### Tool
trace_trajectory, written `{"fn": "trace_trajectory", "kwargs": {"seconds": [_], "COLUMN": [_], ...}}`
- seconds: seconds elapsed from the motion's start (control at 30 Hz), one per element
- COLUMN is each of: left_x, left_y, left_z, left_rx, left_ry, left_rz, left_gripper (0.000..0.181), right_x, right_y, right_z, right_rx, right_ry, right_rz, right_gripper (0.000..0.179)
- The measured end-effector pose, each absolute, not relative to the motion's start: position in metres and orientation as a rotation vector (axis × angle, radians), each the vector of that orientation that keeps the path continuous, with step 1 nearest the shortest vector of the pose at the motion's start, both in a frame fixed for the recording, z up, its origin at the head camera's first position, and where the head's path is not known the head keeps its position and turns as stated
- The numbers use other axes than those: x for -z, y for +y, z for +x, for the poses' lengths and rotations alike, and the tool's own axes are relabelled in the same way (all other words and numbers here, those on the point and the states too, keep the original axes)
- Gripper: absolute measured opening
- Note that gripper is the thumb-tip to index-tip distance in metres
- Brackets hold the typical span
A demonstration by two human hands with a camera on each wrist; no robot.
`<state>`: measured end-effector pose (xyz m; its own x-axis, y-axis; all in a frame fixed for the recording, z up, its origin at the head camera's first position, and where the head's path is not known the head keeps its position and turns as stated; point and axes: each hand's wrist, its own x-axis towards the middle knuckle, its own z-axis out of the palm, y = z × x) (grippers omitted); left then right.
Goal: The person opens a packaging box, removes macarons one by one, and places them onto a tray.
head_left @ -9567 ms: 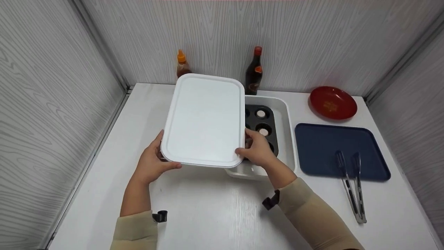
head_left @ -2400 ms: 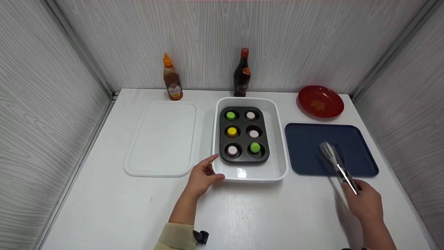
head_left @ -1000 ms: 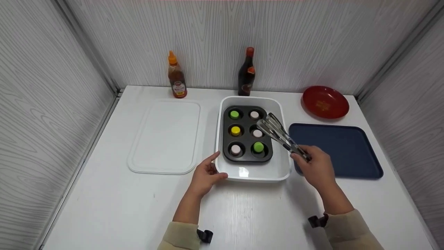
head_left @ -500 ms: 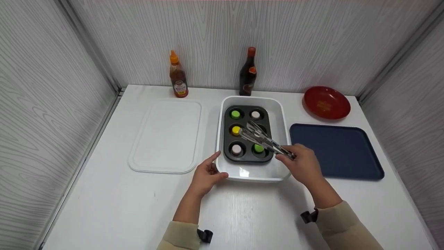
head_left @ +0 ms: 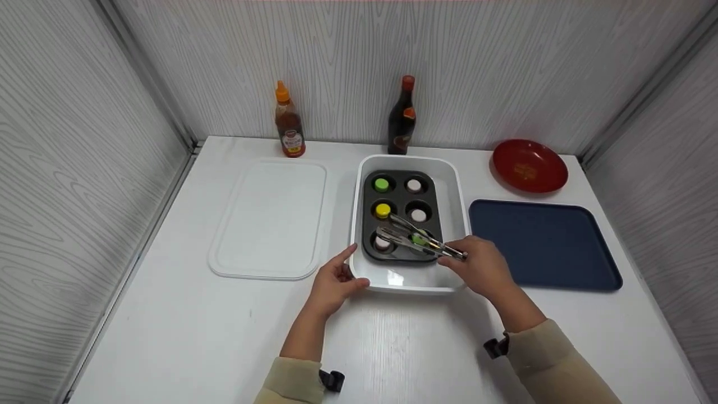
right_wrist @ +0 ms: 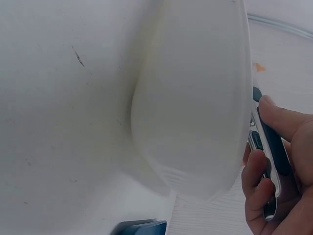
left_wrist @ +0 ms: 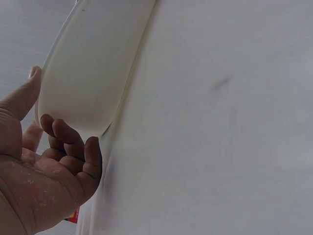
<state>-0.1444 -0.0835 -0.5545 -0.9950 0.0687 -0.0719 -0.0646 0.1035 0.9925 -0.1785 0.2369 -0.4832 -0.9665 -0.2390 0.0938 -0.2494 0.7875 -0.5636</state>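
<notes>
A white container (head_left: pixel 426 276) holds a dark muffin tin (head_left: pixel 400 197). Each cup has a small round piece in it, including a yellow piece (head_left: pixel 382 210), green ones and pale pink ones. At the container's near left corner my left hand (head_left: pixel 332 284) grips the rim, its fingers curled against the outer wall (left_wrist: pixel 93 63) in the left wrist view. My right hand (head_left: pixel 481 268) holds metal tongs (head_left: pixel 431 241) by the handles. The tongs' spread tips hang over the front row, partly covering the front pale pink piece (head_left: pixel 382 243) and the front green piece; contact cannot be told.
A white lid (head_left: pixel 269 219) lies left of the container. To the right are a navy tray (head_left: pixel 547 244) and a red bowl (head_left: pixel 530 165). An orange-capped sauce bottle (head_left: pixel 290 126) and a dark red-capped bottle (head_left: pixel 401 120) stand along the back wall.
The lid went from both hands to the table at left. My right hand picked up the tongs from the navy tray and brought them over the tin, lately toward its front row.
</notes>
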Motion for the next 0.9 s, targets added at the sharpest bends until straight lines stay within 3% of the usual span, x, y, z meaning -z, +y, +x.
{"fn": "trace_trajectory", "kwargs": {"seconds": [0.9], "left_x": [0.556], "left_y": [-0.084], "left_z": [-0.142], "left_rx": [-2.056], "left_ry": [2.233], "left_rz": [0.027], "left_gripper": [0.082], "right_x": [0.483], "right_y": [0.222], "right_z": [-0.183], "right_rx": [-0.765], "right_ry": [-3.084], "right_rz": [0.408], "right_gripper": [0.043]}}
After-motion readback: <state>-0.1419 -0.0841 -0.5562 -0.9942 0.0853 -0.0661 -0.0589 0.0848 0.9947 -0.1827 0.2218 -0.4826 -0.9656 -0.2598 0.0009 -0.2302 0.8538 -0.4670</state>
